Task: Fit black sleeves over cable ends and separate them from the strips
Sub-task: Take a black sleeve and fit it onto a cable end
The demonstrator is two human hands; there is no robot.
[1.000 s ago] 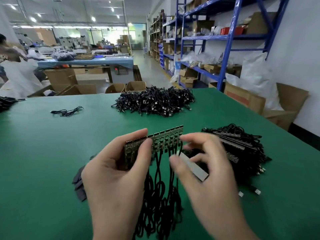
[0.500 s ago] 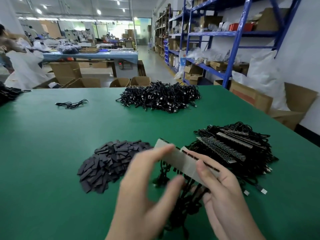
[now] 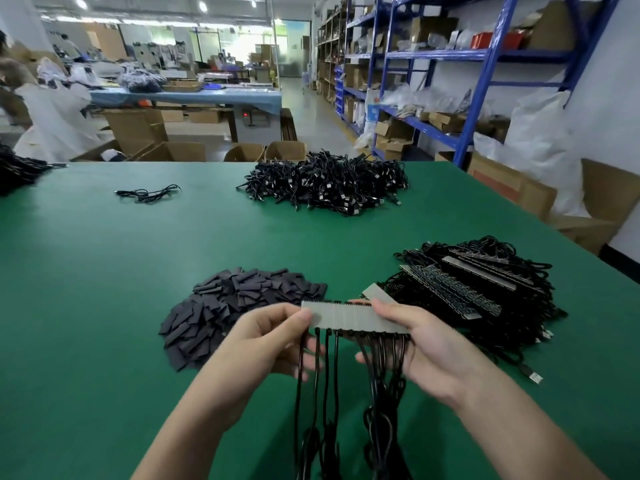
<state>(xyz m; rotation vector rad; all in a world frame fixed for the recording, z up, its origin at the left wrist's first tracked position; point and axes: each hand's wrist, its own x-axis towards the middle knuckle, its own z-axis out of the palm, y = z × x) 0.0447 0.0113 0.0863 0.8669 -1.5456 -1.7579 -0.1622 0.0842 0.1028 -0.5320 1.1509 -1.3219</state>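
On the green table top (image 3: pixel 86 289), toward the left, lies a loose heap of flat black sleeves (image 3: pixel 239 306), cut short and overlapping, none of them in hand yet. Just right of it the left hand (image 3: pixel 266 337) pinches the left end of a pale grey strip (image 3: pixel 353 318), thumb on the face turned to us, fingers curled behind. A row of thin black cables (image 3: pixel 329 372) hangs from the strip's lower edge, their ends seated in it, the cords dropping toward the near table edge, where they bunch together. The right hand (image 3: pixel 429 348) grips the strip's other end, fingers wrapped round it and the nearest cords. A second pale strip (image 3: pixel 379 293) slants behind its knuckles; held or resting on the pile, I can't tell. Further right sits the stack of unworked strips with black cable bundles (image 3: pixel 485 289).

The trouble I'd expect: fetching a sleeve takes one hand off, leaving the strip hanging from one end, where it may twist. With the cords snarled low down, pulling one free could drag its neighbours off unsleeved.
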